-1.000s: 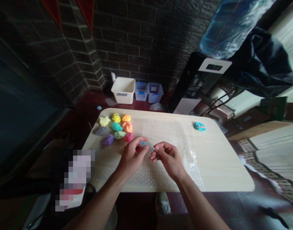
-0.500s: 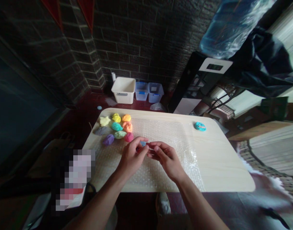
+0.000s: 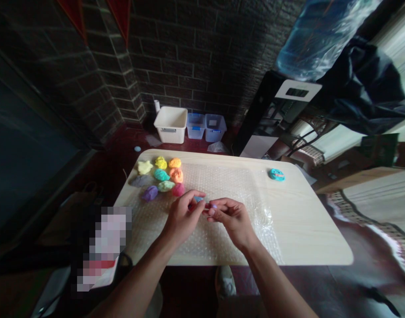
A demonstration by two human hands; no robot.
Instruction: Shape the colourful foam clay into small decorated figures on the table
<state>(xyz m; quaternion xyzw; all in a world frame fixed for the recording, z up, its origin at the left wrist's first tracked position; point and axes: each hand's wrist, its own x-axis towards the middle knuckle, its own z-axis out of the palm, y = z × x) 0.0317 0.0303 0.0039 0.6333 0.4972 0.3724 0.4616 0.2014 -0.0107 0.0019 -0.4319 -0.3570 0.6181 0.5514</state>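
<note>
Over the bubble wrap [image 3: 222, 181], my left hand [image 3: 185, 213] is curled around a small blue clay piece [image 3: 198, 198], mostly hidden by the fingers. My right hand [image 3: 233, 218] pinches a tiny purple clay bit [image 3: 214, 206] between thumb and fingertips, close beside my left fingertips. Several soft clay lumps lie left of and beyond my left hand, among them a pink lump [image 3: 178, 190], a purple lump [image 3: 149, 193], a teal lump [image 3: 161, 175] and an orange lump [image 3: 176, 175]. A turquoise clay disc [image 3: 277, 175] with an orange strip sits at the far right.
The pale wooden table [image 3: 308, 221] has rounded corners. Beyond it on the floor stand a white basket [image 3: 171, 128] and two clear bluish bins [image 3: 215, 128]. A water dispenser [image 3: 262, 119] with a large blue bottle [image 3: 315, 44] rises behind the table's right side.
My right hand has turned and drawn slightly right, and the purple bit now shows at its fingertips. My left hand stays nearly in place around the blue piece.
</note>
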